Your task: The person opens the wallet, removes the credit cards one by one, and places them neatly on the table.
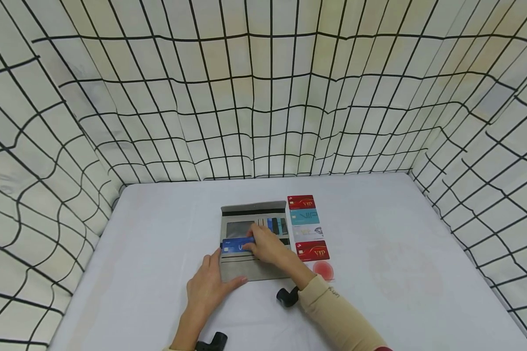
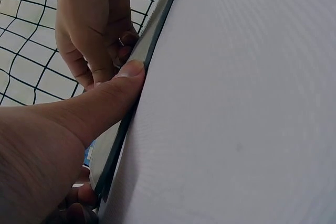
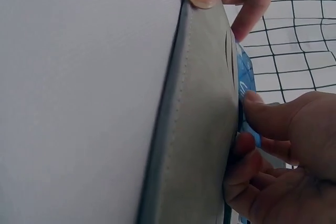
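Note:
An open grey wallet point(image 1: 248, 272) lies on the white table. My left hand point(image 1: 205, 285) holds its near left corner, with the thumb point(image 2: 126, 74) over the near edge and the fingers along the left side. With my right hand point(image 1: 268, 246) I pinch a blue bank card point(image 1: 232, 245) above the card slots on the wallet's near half. In the right wrist view, the card point(image 3: 244, 69) sticks up behind the slot edges, the right thumb point(image 3: 262, 109) against its face. Other cards point(image 1: 277, 225) sit in the far half, partly hidden by the right hand.
Right of the wallet runs a column of cards: a red VIP card point(image 1: 301, 202), a teal one point(image 1: 304, 216), a silver one point(image 1: 308, 232), another red one point(image 1: 313, 250) and one with a red circle point(image 1: 323, 270). Black grid netting point(image 1: 270, 109) surrounds the table point(image 1: 386, 243).

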`<state>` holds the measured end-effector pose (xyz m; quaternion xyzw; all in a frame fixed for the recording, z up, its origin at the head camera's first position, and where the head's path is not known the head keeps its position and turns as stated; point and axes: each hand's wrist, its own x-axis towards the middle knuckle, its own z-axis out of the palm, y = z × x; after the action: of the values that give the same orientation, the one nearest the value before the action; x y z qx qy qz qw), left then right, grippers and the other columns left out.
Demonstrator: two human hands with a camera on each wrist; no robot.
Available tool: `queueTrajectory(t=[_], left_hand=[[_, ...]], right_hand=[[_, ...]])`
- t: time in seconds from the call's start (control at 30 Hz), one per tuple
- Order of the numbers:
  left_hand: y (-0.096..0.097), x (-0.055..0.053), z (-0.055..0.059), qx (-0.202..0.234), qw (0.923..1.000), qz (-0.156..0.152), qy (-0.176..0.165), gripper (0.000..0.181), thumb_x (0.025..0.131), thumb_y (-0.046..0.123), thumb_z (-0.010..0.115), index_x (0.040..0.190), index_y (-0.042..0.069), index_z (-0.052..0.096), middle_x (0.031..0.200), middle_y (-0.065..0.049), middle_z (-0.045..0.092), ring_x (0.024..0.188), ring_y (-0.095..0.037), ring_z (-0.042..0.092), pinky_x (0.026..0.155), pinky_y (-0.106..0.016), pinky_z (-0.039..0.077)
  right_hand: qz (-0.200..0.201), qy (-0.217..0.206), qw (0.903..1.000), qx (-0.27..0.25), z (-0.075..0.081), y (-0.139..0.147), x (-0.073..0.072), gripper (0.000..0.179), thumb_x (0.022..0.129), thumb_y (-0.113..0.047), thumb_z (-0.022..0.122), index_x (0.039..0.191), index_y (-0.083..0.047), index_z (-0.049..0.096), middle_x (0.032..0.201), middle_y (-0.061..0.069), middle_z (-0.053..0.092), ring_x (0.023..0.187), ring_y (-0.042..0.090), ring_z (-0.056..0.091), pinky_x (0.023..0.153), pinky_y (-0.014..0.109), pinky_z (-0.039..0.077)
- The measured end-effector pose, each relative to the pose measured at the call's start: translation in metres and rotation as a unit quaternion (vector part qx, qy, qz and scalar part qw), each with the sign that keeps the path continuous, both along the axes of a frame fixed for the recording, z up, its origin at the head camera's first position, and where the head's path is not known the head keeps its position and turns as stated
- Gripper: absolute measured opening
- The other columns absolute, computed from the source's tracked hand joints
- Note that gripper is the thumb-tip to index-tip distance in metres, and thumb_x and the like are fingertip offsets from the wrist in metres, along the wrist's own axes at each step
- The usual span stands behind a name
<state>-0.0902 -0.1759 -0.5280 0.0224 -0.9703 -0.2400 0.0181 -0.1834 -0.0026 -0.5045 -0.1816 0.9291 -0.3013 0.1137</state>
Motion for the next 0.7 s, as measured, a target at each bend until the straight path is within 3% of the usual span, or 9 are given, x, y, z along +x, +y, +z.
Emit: queueTrajectory(t=[0.37,0.7], left_hand=[[-0.0001,-0.0002,0.0003,0.004,1.0000,0.000,-0.003,0.109,0.069,0.066,0.081,0.147,0.000,0.044,0.121,-0.020,0.060,0.075,-0.020,0.058,0.052,-0.031,0.044],[-0.0008,-0.0014,-0.0014,0.002,1.0000,0.001,-0.002,0.108,0.068,0.066,0.082,0.146,0.000,0.045,0.116,-0.017,0.060,0.077,-0.021,0.059,0.053,-0.032,0.045]], right_hand=[[0.003,-0.022,0.9994,-0.026,0.0004,0.0020,-0.0009,0.027,0.097,-0.020,0.067,0.120,-0.009,0.057,0.108,0.006,0.065,0.088,0.014,0.058,0.085,0.030,0.055],[-0.030,-0.044,0.9958,-0.074,0.0037,0.0011,-0.0030,0.026,0.097,-0.016,0.067,0.119,-0.005,0.060,0.087,0.003,0.060,0.075,0.013,0.054,0.064,0.024,0.045]])
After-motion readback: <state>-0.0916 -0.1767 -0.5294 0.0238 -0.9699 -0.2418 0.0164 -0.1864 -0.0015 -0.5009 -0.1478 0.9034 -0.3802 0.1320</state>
